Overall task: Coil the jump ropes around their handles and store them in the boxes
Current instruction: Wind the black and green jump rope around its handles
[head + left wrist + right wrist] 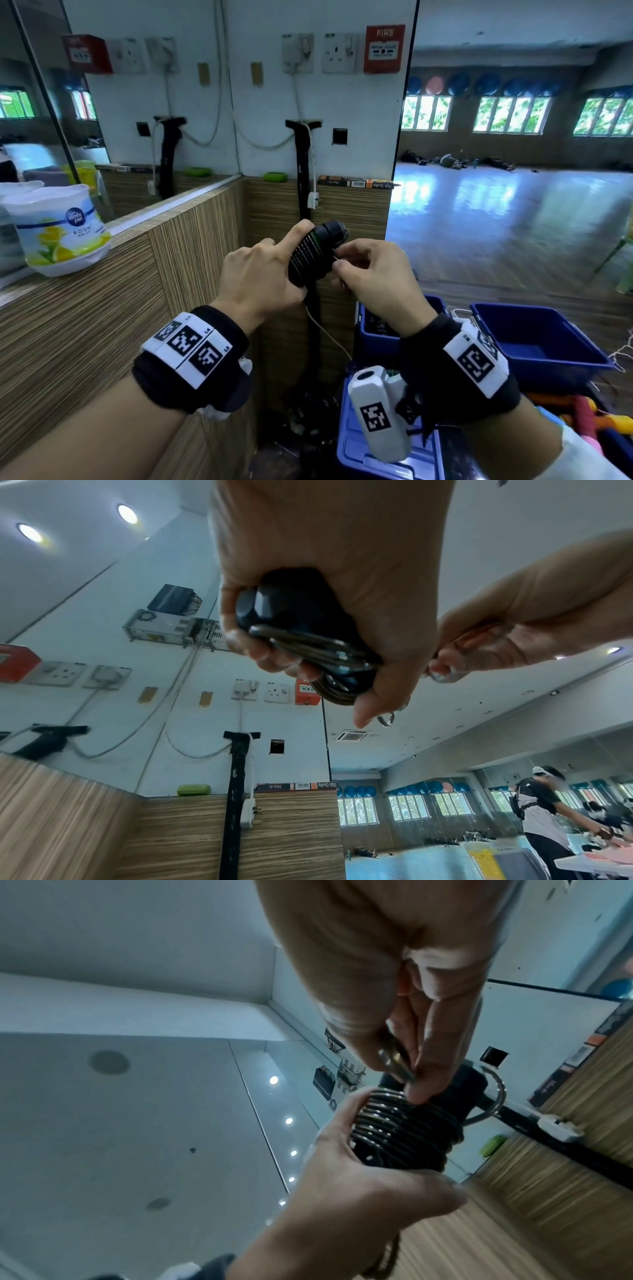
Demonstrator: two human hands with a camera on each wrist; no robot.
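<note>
A black jump rope handle bundle (317, 251) with thin cable coiled tightly round it is held at chest height. My left hand (265, 274) grips its lower part, index finger stretched up along the coils. The wrapped coils (404, 1131) show clearly in the right wrist view, the handle ends (284, 607) in the left wrist view. My right hand (363, 263) pinches the loose end of the rope (394, 1058) right beside the coils. Two blue boxes stand below: one (373, 339) holding coiled ropes, partly hidden by my right wrist, and one (534, 339) to its right.
A wood-grain counter (85, 308) runs along the left with a white air freshener tub (58, 229) on it. A blue lid (356, 448) lies below my right wrist. Colourful items (589, 418) sit at lower right. A person (544, 813) stands far across the hall.
</note>
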